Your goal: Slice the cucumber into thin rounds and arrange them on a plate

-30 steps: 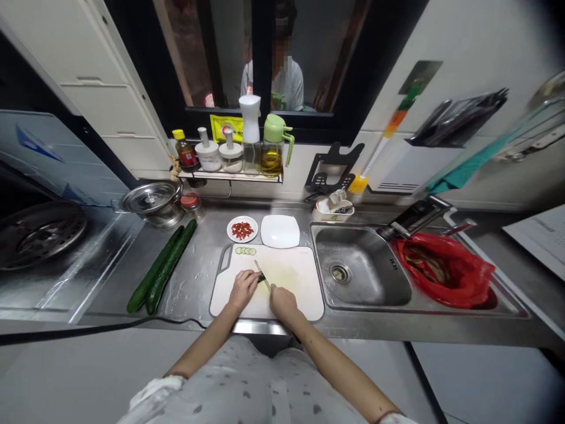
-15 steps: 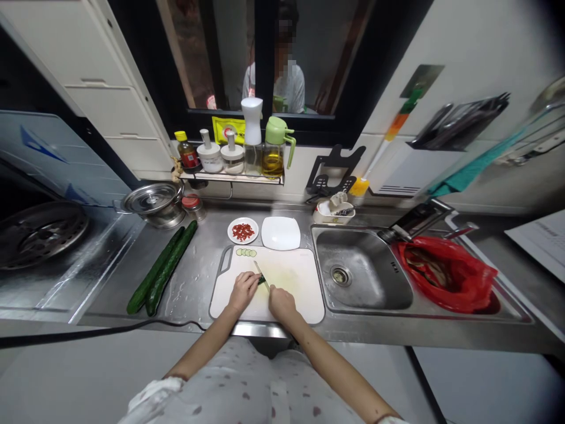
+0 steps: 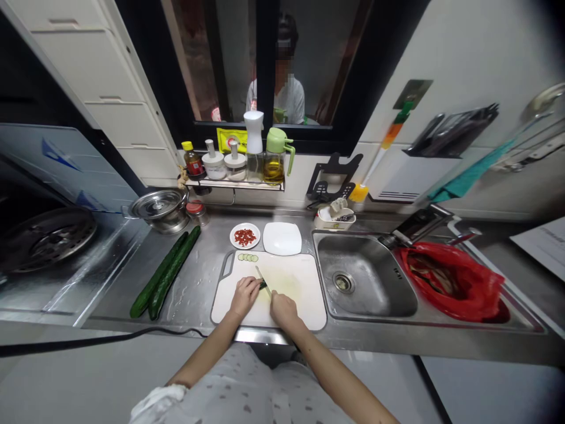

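On a white cutting board (image 3: pixel 309 306), my left hand (image 3: pixel 245 295) is closed over a short dark green piece of cucumber (image 3: pixel 263 284), its fingers covering most of it. My right hand (image 3: pixel 283 308) grips a knife (image 3: pixel 263 279) by the handle, the blade slanting up and left against the cucumber piece. Several pale cucumber slices (image 3: pixel 248 258) lie in a row at the board's upper left. Behind the board are a small white dish (image 3: pixel 235 242) of chopped red pieces and a white square plate (image 3: pixel 282 238).
Two long cucumbers (image 3: pixel 165 274) lie at the left, near a lidded steel pot (image 3: pixel 164 211). A sink (image 3: pixel 366 277) and a red plastic bag (image 3: pixel 454 282) are at the right. Above the counter, a rack (image 3: pixel 233 184) holds bottles and jars.
The camera view has tilted up slightly, so everything sits a little lower. Both hands stay at the cucumber piece, the knife still in my right hand.
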Tool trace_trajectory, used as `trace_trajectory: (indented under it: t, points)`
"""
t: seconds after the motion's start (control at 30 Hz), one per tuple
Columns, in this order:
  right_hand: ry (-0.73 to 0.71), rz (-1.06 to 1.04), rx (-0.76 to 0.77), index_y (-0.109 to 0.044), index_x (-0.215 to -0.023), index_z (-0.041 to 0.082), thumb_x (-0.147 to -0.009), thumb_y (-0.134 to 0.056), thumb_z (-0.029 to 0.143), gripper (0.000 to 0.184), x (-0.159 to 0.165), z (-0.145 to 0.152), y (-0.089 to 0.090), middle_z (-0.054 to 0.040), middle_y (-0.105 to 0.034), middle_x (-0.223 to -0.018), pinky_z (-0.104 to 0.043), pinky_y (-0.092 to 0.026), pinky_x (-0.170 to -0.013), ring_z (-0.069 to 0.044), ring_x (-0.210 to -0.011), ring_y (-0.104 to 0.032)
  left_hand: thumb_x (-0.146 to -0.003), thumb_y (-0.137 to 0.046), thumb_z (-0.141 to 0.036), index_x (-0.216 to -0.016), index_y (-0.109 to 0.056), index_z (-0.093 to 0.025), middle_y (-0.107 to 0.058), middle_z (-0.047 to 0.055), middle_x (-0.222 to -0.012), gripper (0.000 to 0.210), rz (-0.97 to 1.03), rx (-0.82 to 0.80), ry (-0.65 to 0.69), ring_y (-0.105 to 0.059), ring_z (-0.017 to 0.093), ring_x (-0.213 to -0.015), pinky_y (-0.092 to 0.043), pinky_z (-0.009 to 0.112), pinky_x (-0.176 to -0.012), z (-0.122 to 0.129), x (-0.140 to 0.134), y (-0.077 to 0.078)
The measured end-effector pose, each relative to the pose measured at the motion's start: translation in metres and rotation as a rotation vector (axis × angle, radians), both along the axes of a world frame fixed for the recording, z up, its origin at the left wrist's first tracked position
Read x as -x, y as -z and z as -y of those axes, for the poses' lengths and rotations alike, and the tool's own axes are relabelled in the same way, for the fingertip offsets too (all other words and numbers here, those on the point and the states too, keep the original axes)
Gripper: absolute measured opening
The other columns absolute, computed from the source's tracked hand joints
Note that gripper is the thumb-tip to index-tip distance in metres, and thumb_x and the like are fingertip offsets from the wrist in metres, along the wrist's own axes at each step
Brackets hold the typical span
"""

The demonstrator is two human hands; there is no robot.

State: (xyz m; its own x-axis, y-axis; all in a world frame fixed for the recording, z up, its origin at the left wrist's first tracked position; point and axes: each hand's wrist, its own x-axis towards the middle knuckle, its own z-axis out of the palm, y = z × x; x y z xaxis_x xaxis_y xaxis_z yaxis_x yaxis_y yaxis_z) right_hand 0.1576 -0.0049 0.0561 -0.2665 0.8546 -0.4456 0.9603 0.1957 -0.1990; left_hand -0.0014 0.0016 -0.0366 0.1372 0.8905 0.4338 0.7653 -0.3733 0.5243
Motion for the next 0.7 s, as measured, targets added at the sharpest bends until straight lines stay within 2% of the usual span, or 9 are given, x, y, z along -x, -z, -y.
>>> trace_trajectory:
  t: [0.3,0.7]
  points:
    - [0.011,0.024,-0.011,-0.054,-0.108,0.013,-0.085,-0.033,0.009,0.032,-0.019,0.025,0.008,-0.0171,-0.068,-0.093,-0.031,-0.045,-0.073,-0.024,-0.093,-0.065,-0.092,-0.043,-0.026,-0.111,-0.063,-0.024,-0.062,0.006,-0.096,0.028,0.035,0.007,0.002,-0.055,0.017,-0.092,-0.046,0.034,-0.082,0.0,-0.002,-0.001]
    - [0.032,0.002,-0.007,-0.053,-0.109,0.013,-0.083,-0.034,0.006,0.033,-0.005,0.006,0.008,-0.0152,-0.068,-0.095,-0.031,-0.045,-0.075,-0.023,-0.094,-0.064,-0.091,-0.043,-0.023,-0.111,-0.063,-0.023,-0.062,0.007,-0.096,0.027,0.042,0.029,0.006,-0.056,0.018,-0.092,-0.047,0.036,-0.082,0.001,-0.003,-0.007]
